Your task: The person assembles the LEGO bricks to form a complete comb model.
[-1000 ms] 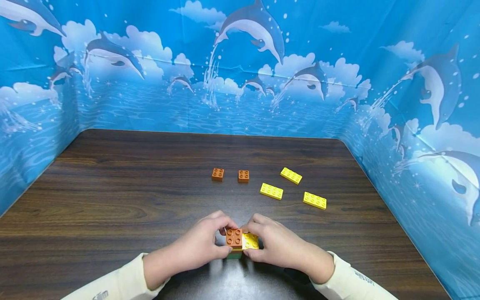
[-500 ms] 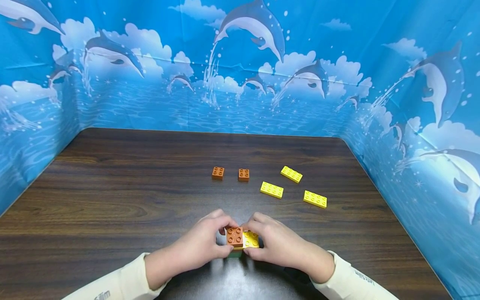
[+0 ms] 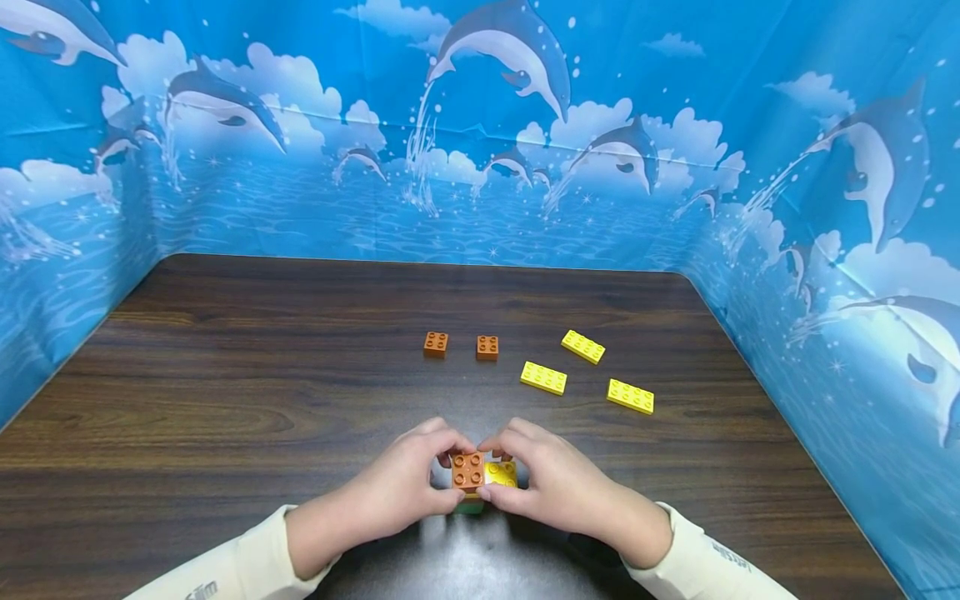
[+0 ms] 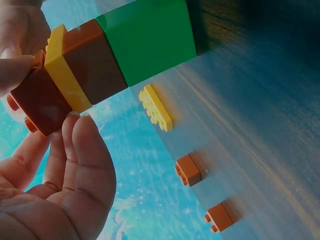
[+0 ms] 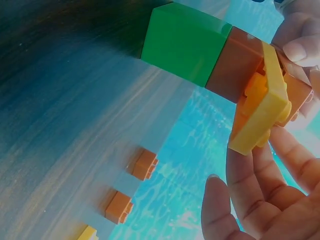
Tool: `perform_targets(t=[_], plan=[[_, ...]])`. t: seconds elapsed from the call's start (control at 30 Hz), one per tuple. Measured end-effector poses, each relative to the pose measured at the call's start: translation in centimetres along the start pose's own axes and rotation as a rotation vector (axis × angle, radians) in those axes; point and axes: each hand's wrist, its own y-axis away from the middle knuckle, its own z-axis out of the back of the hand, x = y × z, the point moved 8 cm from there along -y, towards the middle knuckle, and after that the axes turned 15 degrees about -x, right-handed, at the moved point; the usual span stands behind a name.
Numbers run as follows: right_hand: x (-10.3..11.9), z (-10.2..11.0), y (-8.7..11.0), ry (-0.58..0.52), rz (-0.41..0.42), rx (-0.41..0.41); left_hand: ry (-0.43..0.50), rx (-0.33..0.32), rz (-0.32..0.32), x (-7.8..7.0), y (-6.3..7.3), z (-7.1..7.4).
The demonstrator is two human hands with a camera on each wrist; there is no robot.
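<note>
Item one: brick stack (image 4: 95,65), between the two hands, upright and apparently standing on the desk (image 3: 247,367). Bottom to top: green block (image 4: 150,42); lower brown brick (image 5: 232,62); eight-stud-type yellow plate (image 5: 267,102), overhanging toward the right hand with studs bare on that side; four-stud upper brown brick (image 3: 468,471), over the plate's left-hand half.

Left hand (image 3: 401,475): grasping the upper brown brick, thumb on the near face, fingers behind; probably placed so to steady the column.

Right hand (image 3: 547,475): thumb and fingers pinching the stack near and far, beside the upper brown brick and astride the overhang; the grip presumably keeps the joint square and braces the unsupported end. Whether every layer is fully seated cannot be told.

Loose stock, ahead of the hands: two four-stud brown bricks (image 3: 436,343), beyond the fingertips; three eight-stud yellow plates (image 3: 543,377), beyond the right hand, one farther to its right. All lie studs up, apart, seemingly spaced for easy picking.

Surround: dolphin-print curtain (image 3: 300,200), beyond the desk.
</note>
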Motion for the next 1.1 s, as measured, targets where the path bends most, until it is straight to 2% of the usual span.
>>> perform_targets(t=[0.17,0.37,0.77,1.1], plan=[[0.19,0.07,-0.08,0.006,0.015,-0.024,-0.001,0.004,0.0,-0.02,-0.01,0.06],[0.23,-0.04,-0.14,-0.01,0.008,-0.008,0.023,0.014,0.022,0.32,0.01,0.09],[0.33,-0.11,-0.19,-0.024,-0.013,0.025,0.044,0.022,0.004,0.32,0.14,0.25],[0.29,-0.05,-0.15,-0.021,-0.016,0.037,0.006,0.015,-0.032,-0.05,0.06,0.3]])
